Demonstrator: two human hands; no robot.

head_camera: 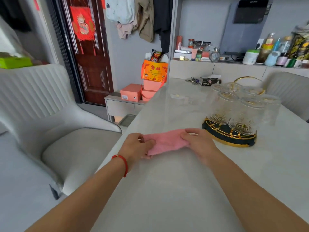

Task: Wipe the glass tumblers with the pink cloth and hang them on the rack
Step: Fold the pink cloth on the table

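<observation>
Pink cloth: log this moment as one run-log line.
pink cloth: flat on table | left hand, right hand: pinching its ends | tumblers: inverted on rack

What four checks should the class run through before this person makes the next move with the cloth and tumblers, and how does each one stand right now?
1. Pink cloth held at both ends: ok, left hand and right hand pinch it.
2. Cloth on the table, beside the rack: ok.
3. Tumblers inverted on the rack: ok.
4. Any tumbler left unwiped: cannot tell.
</observation>
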